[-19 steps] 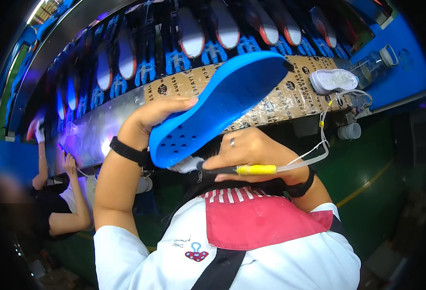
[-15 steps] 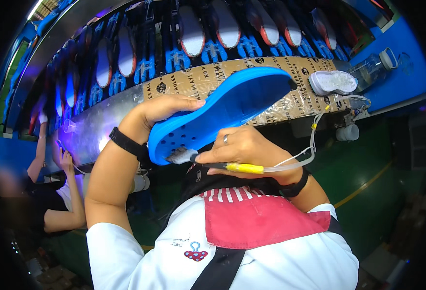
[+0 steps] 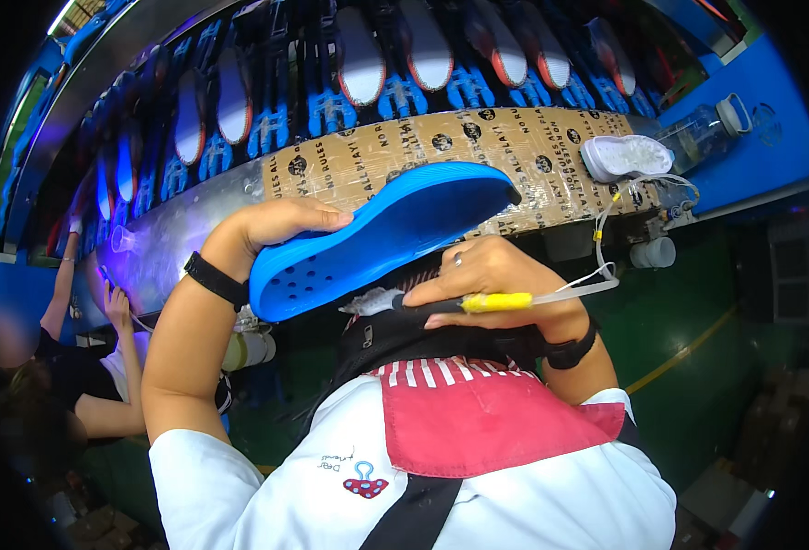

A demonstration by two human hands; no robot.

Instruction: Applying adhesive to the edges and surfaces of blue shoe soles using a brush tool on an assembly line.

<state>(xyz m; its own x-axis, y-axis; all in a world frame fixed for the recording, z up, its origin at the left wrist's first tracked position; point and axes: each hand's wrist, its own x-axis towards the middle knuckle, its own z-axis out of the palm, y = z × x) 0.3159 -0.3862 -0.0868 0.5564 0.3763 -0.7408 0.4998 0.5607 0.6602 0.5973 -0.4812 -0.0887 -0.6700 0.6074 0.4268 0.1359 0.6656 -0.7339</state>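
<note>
Your left hand [image 3: 281, 225] grasps the blue sole [image 3: 382, 238] at its lower-left end; its long axis rises toward the upper right, above the taped bench [image 3: 533, 147]. Your right hand [image 3: 492, 275] clenches a yellow-handled brush [image 3: 441, 301], bristles pointing left, under the sole.

A green floor [image 3: 698, 385] with a yellow line fills the right. A blue bench [image 3: 771, 156] sits upper right. Violet light glows along the left edge.
</note>
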